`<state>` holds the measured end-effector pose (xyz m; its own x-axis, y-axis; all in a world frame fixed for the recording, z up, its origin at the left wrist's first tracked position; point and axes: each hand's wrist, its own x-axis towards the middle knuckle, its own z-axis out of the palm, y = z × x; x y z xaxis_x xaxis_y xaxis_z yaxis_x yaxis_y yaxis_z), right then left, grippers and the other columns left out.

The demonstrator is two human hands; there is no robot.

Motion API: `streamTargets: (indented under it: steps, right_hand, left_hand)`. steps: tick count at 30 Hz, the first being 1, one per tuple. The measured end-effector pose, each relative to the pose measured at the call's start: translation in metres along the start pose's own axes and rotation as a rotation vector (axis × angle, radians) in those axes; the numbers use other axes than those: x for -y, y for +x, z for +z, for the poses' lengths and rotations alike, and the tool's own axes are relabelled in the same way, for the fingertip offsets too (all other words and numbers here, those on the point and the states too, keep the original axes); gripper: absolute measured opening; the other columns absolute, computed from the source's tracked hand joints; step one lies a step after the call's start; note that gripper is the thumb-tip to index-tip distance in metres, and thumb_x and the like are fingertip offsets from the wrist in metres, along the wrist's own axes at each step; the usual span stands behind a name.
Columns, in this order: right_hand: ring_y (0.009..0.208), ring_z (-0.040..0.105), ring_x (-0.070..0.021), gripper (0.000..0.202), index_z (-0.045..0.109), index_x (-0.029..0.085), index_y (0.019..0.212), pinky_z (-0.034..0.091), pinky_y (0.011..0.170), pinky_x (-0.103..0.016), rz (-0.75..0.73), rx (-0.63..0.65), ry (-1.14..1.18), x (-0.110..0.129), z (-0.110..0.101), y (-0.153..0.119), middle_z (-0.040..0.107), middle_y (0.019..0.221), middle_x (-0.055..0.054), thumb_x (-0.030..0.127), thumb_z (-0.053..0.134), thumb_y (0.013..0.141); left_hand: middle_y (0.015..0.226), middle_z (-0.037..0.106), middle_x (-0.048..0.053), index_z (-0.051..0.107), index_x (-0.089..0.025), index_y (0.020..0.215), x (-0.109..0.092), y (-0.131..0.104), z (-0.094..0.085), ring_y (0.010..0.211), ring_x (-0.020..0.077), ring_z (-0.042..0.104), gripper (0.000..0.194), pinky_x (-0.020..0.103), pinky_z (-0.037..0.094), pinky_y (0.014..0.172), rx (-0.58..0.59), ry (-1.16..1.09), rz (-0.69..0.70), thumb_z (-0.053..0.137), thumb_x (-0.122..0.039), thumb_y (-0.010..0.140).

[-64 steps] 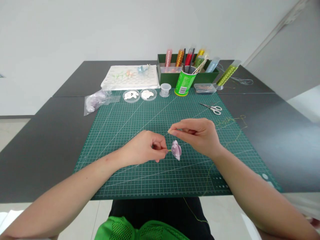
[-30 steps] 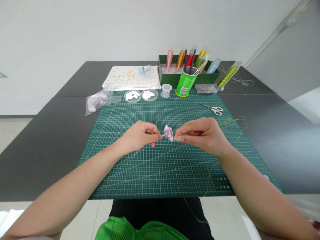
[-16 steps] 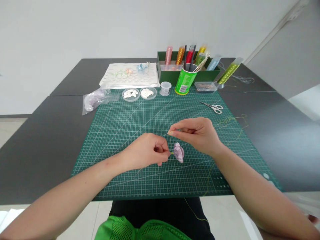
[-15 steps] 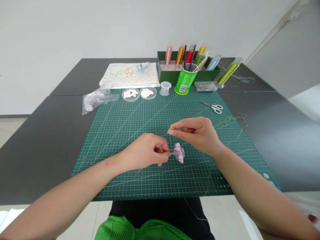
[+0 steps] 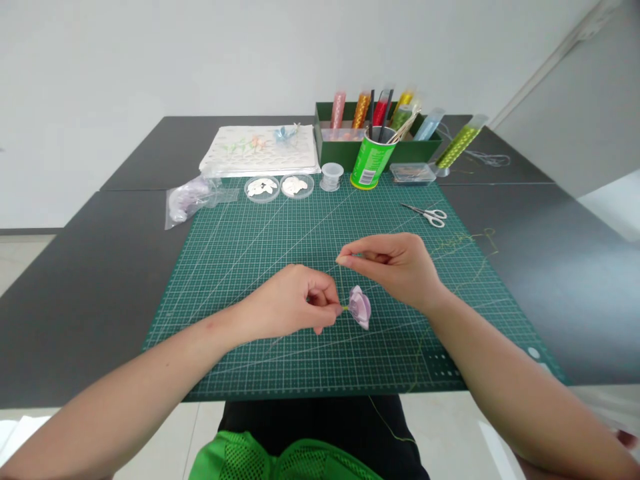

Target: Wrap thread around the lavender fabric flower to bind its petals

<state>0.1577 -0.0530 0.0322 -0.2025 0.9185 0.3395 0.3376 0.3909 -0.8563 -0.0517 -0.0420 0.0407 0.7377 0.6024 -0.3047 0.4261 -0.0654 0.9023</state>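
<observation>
A pale purple artificial flower (image 5: 360, 307) points to the right, its short green stem pinched in my left hand (image 5: 310, 301). Above it and slightly right, my right hand (image 5: 393, 265) is closed, thumb against fingertips, on a thin yellow-green thread (image 5: 341, 283) that runs down to the stem. More of this thread lies loosely on the green cutting mat (image 5: 240, 253) at the right and hangs over the front edge onto my lap. Both hands are just above the mat.
Small scissors (image 5: 426, 214) lie on the mat's right. Along the back stand a green can (image 5: 371, 163) of sticks, a dark green box (image 5: 330, 157) of thread tubes, two dishes (image 5: 262, 189) of white pieces and a stack of white sheets (image 5: 260, 160). A plastic bag (image 5: 193, 199) lies left.
The flower has turned slightly on its stem and shifted a little right. Both hands keep nearly the same place and grip.
</observation>
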Motion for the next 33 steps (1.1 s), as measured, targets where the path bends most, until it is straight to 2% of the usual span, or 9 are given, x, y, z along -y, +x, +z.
streamTargets:
  steps: [3, 6, 12, 16, 19, 21, 27, 30, 33]
  right_hand:
    - [0.046, 0.024, -0.0060, 0.017, 0.080, 0.014, 0.078, 0.019, 0.044, -0.024, 0.065, 0.043, -0.022, -0.005, -0.001, 0.003, 0.035, 0.047, 0.008, 0.029, 0.076, 0.084]
    - [0.046, 0.024, -0.0060, 0.021, 0.080, 0.013, 0.079, 0.018, 0.045, -0.024, 0.154, 0.131, -0.053, -0.012, -0.003, 0.006, 0.035, 0.047, 0.008, 0.032, 0.074, 0.084]
    - [0.048, 0.031, -0.0073, 0.035, 0.081, 0.012, 0.079, 0.021, 0.047, -0.024, 0.255, 0.203, -0.001, -0.021, -0.006, 0.009, 0.046, 0.050, 0.004, 0.047, 0.074, 0.082]
    - [0.046, 0.029, -0.0063, 0.031, 0.082, 0.012, 0.081, 0.019, 0.043, -0.023, 0.243, 0.160, 0.012, -0.018, -0.005, 0.007, 0.046, 0.048, 0.004, 0.043, 0.077, 0.081]
    - [0.045, 0.034, -0.0066, 0.024, 0.082, 0.013, 0.082, 0.024, 0.042, -0.023, 0.160, 0.132, 0.016, -0.012, -0.004, 0.003, 0.055, 0.052, 0.002, 0.036, 0.076, 0.085]
    - [0.044, 0.037, -0.0067, 0.020, 0.082, 0.014, 0.082, 0.026, 0.041, -0.022, 0.038, 0.128, 0.005, -0.007, -0.004, 0.000, 0.060, 0.054, 0.001, 0.031, 0.074, 0.088]
    - [0.046, 0.050, -0.0071, 0.011, 0.082, 0.017, 0.085, 0.034, 0.044, -0.022, -0.303, 0.089, -0.136, 0.006, -0.005, -0.004, 0.068, 0.058, 0.001, 0.018, 0.073, 0.091]
    - [0.047, 0.053, -0.0070, 0.011, 0.082, 0.018, 0.087, 0.036, 0.044, -0.021, -0.356, 0.106, -0.140, 0.008, -0.005, -0.004, 0.072, 0.063, 0.001, 0.016, 0.072, 0.091]
    - [0.043, 0.049, -0.0061, 0.010, 0.083, 0.019, 0.088, 0.033, 0.041, -0.022, -0.295, 0.105, -0.092, 0.010, -0.006, -0.006, 0.071, 0.060, 0.001, 0.018, 0.073, 0.091]
  left_hand:
    - [0.053, 0.065, -0.007, 0.063, -0.019, 0.068, -0.002, -0.003, -0.001, 0.048, 0.0077, 0.058, 0.014, 0.020, 0.043, 0.054, -0.002, 0.015, 0.053, 0.066, -0.019, 0.082]
    - [0.051, 0.065, -0.007, 0.064, -0.019, 0.070, -0.004, -0.005, -0.001, 0.048, 0.0073, 0.057, 0.012, 0.019, 0.043, 0.055, -0.069, 0.051, 0.135, 0.066, -0.019, 0.082]
    - [0.048, 0.060, -0.007, 0.063, -0.018, 0.069, -0.006, -0.003, -0.007, 0.045, 0.0065, 0.052, 0.015, 0.019, 0.040, 0.052, -0.352, -0.024, 0.222, 0.065, -0.023, 0.084]
    - [0.045, 0.055, -0.007, 0.064, -0.018, 0.069, -0.002, 0.001, -0.017, 0.042, 0.0065, 0.047, 0.014, 0.020, 0.038, 0.050, -0.537, -0.101, 0.266, 0.066, -0.024, 0.081]
    - [0.044, 0.053, -0.008, 0.064, -0.018, 0.068, 0.004, 0.006, -0.023, 0.042, 0.0061, 0.044, 0.014, 0.020, 0.038, 0.050, -0.629, -0.188, 0.293, 0.067, -0.024, 0.080]
    - [0.044, 0.053, -0.007, 0.064, -0.018, 0.067, 0.007, 0.008, -0.025, 0.042, 0.0062, 0.044, 0.014, 0.020, 0.038, 0.050, -0.667, -0.223, 0.291, 0.068, -0.024, 0.079]
    - [0.046, 0.055, -0.006, 0.065, -0.017, 0.068, 0.009, 0.011, -0.023, 0.043, 0.0064, 0.045, 0.014, 0.018, 0.034, 0.047, -0.688, -0.214, 0.264, 0.069, -0.025, 0.079]
    - [0.047, 0.056, -0.005, 0.066, -0.017, 0.068, 0.009, 0.011, -0.022, 0.043, 0.0066, 0.047, 0.014, 0.018, 0.035, 0.046, -0.677, -0.176, 0.231, 0.068, -0.025, 0.080]
    - [0.048, 0.058, -0.005, 0.067, -0.016, 0.068, 0.008, 0.011, -0.021, 0.044, 0.0069, 0.049, 0.013, 0.018, 0.037, 0.047, -0.642, -0.127, 0.182, 0.067, -0.023, 0.080]
